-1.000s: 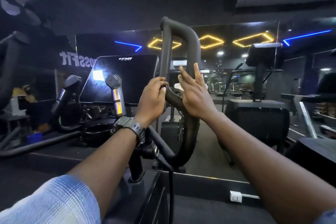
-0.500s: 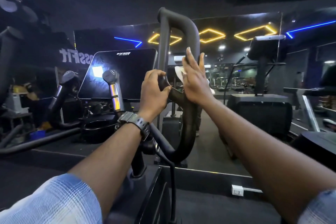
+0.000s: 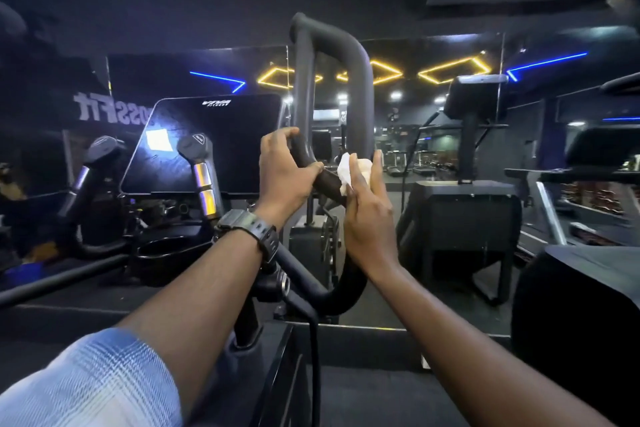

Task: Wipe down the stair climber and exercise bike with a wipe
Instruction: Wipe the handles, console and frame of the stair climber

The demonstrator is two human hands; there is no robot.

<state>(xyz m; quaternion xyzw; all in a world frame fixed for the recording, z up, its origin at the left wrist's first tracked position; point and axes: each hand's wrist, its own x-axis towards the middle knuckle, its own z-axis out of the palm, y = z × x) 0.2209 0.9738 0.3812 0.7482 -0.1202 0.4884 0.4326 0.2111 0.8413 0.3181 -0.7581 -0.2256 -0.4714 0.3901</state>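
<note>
A black looped handlebar of the machine in front of me rises in the middle of the view. My left hand is wrapped around its inner curved bar. My right hand presses a crumpled white wipe against the same bar just right of the left hand, fingers pointing up. The wipe shows between my fingers and the bar. A black watch sits on my left wrist.
The dark console screen and two upright grips with metal bands stand to the left. A mirror ahead reflects the gym. Another black machine with a console stands to the right, and a dark rounded body lies at the far right.
My right hand with the wipe has slid down the bar from the higher spot, and the wipe now shows more. My left hand keeps its hold on the bar.
</note>
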